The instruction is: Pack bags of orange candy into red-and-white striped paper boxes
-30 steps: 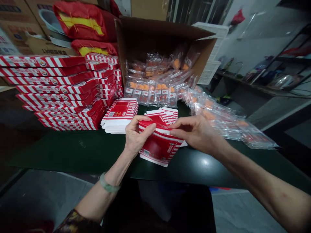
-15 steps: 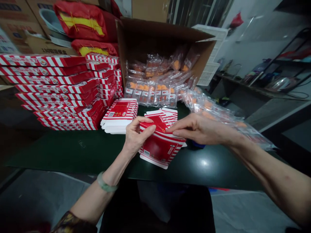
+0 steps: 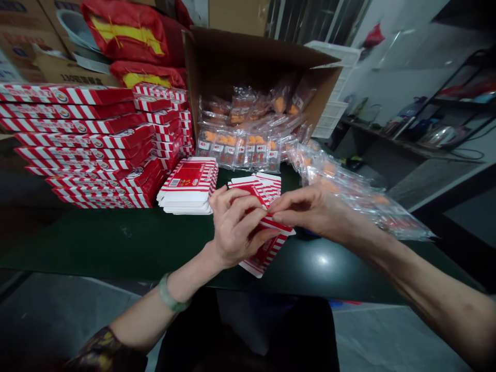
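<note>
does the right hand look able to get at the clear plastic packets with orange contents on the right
Probably yes: the clear plastic packets lie just beyond the right hand, nothing visible between, though it would first have to leave the red-and-white striped card carton.

On the table [image 3: 170, 243], the stacked boxes [image 3: 77, 139] stand at the left — to their right lies the carton pile [image 3: 188, 186], and further right is the held carton [image 3: 267, 253]. Behind these two — a cardboard box [image 3: 329, 85], with packets [image 3: 236, 147] inside.
</note>
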{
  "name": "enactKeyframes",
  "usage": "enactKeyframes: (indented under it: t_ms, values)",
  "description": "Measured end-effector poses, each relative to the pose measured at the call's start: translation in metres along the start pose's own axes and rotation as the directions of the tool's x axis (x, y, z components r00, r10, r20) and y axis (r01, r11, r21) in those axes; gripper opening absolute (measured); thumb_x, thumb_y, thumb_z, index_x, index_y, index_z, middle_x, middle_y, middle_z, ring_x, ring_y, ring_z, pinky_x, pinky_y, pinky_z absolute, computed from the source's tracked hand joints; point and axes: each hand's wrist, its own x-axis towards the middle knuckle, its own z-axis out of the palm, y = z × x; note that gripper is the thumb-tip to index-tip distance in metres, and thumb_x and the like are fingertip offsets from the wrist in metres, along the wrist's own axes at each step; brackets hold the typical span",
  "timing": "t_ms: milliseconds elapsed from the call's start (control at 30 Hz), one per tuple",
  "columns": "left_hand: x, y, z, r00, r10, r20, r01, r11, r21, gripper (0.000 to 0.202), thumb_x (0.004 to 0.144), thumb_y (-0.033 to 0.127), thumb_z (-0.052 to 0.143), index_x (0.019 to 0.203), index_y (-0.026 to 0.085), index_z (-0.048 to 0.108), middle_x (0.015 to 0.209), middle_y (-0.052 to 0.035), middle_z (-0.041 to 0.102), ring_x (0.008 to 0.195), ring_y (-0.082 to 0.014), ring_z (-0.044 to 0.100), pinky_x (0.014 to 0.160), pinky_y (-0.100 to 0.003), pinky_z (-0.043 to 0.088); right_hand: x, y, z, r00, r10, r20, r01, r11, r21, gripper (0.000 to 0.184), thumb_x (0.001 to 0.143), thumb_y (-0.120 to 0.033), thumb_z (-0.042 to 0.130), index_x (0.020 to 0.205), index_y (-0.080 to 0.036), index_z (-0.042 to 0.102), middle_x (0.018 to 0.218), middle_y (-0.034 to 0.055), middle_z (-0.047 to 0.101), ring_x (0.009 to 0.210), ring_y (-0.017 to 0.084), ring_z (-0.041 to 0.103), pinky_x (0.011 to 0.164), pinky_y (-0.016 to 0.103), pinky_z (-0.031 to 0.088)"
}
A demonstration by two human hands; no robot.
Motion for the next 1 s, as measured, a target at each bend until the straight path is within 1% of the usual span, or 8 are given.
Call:
enactKeyframes:
  t_ms: [67, 167, 300, 433, 567, 733, 867, 1000]
  values:
    - [-0.001, 0.0, 0.003, 0.998, 0.001, -0.067, -0.002, 1.0, -0.007, 0.031, 0.065, 0.041, 0.076, 0.087, 0.025, 0.061, 0.088, -0.0042, 0.059, 0.092, -0.0232, 0.052, 0.084, -0.042, 0.041, -0.006, 0.002, 0.012, 0.982, -0.035, -0.187, 0.03, 0.999, -0.028, 0.015, 0.077, -0.021, 0.061, 0.064, -0.017, 0.067, 0.068, 0.0005, 0.066, 0.064, 0.011, 0.058, 0.059, 0.022, 0.047]
    - [-0.002, 0.0, 0.009, 0.99, -0.003, -0.142, -0.003, 0.999, -0.04, 0.031, 0.066, 0.041, 0.075, 0.084, 0.023, 0.057, 0.094, -0.0042, 0.055, 0.091, -0.0203, 0.052, 0.081, -0.038, 0.045, -0.014, 0.006, 0.032, 0.868, -0.169, -0.468, 0.111, 0.983, -0.147, 0.015, 0.078, -0.016, 0.059, 0.065, -0.017, 0.064, 0.072, 0.0007, 0.068, 0.068, 0.012, 0.061, 0.062, 0.023, 0.048]
    - [-0.003, -0.002, 0.011, 0.996, 0.057, -0.07, -0.06, 0.997, -0.044, 0.03, 0.068, 0.038, 0.075, 0.085, 0.021, 0.056, 0.085, -0.0024, 0.056, 0.083, -0.0177, 0.053, 0.079, -0.037, 0.044, -0.019, 0.014, 0.043, 0.772, -0.288, -0.566, 0.178, 0.954, -0.242, 0.014, 0.082, -0.015, 0.058, 0.071, -0.017, 0.065, 0.076, 0.0017, 0.068, 0.07, 0.012, 0.062, 0.065, 0.023, 0.049]
    - [0.0, -0.004, 0.008, 0.998, 0.069, -0.002, -0.069, 0.998, -0.013, 0.035, 0.07, 0.043, 0.072, 0.09, 0.02, 0.057, 0.081, -0.0026, 0.056, 0.079, -0.0175, 0.052, 0.075, -0.036, 0.041, -0.029, 0.016, 0.028, 0.877, -0.223, -0.427, 0.179, 0.974, -0.141, 0.02, 0.087, -0.02, 0.05, 0.091, -0.019, 0.07, 0.098, 0.0048, 0.069, 0.092, 0.015, 0.062, 0.083, 0.029, 0.049]
    - [0.001, 0.001, 0.006, 0.994, 0.092, 0.052, -0.093, 0.996, 0.003, 0.034, 0.071, 0.046, 0.07, 0.088, 0.02, 0.057, 0.082, -0.0022, 0.055, 0.079, -0.0175, 0.051, 0.075, -0.037, 0.039, -0.033, 0.011, -0.001, 0.984, 0.119, -0.13, -0.092, 0.976, 0.198, 0.02, 0.081, -0.031, 0.059, 0.094, -0.02, 0.07, 0.093, 0.0037, 0.07, 0.085, 0.015, 0.063, 0.076, 0.029, 0.049]
    - [0.0, 0.009, 0.004, 0.997, 0.063, 0.036, -0.063, 0.998, -0.009, 0.03, 0.071, 0.043, 0.071, 0.082, 0.019, 0.056, 0.085, -0.0025, 0.054, 0.082, -0.0179, 0.05, 0.077, -0.038, 0.038, -0.008, 0.004, -0.018, 0.934, 0.345, 0.095, -0.354, 0.854, 0.381, 0.026, 0.063, -0.026, 0.075, 0.084, -0.017, 0.064, 0.074, -0.0006, 0.066, 0.065, 0.009, 0.057, 0.061, 0.023, 0.043]
    - [-0.001, 0.009, 0.0, 0.998, 0.057, 0.034, -0.056, 0.998, -0.027, 0.03, 0.071, 0.044, 0.071, 0.076, 0.018, 0.056, 0.091, -0.0048, 0.054, 0.088, -0.0197, 0.052, 0.078, -0.038, 0.039, 0.013, -0.005, -0.017, 0.871, 0.393, 0.296, -0.485, 0.783, 0.39, 0.049, 0.055, -0.011, 0.073, 0.1, -0.02, 0.056, 0.066, -0.0049, 0.061, 0.057, 0.007, 0.051, 0.055, 0.02, 0.038]
    - [-0.002, 0.009, -0.004, 0.996, 0.041, 0.075, -0.039, 0.999, -0.032, 0.029, 0.071, 0.043, 0.071, 0.074, 0.018, 0.058, 0.09, -0.0042, 0.055, 0.086, -0.0182, 0.054, 0.076, -0.037, 0.038, 0.027, -0.01, -0.016, 0.84, 0.371, 0.396, -0.514, 0.779, 0.36, 0.046, 0.051, -0.007, 0.071, 0.091, -0.019, 0.055, 0.069, -0.0049, 0.061, 0.062, 0.009, 0.054, 0.057, 0.02, 0.041]
